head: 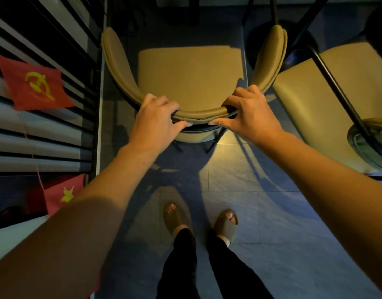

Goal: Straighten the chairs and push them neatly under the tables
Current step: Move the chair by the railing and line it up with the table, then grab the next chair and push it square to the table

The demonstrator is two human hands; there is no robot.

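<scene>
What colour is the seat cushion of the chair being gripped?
Tan, a mustard-like khaki, on the seat cushion; head view, under warm, dim light.

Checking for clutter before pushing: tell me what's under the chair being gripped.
Under the chair, only dark legs and floor tiles show behind it; the seat hides the rest.
</scene>
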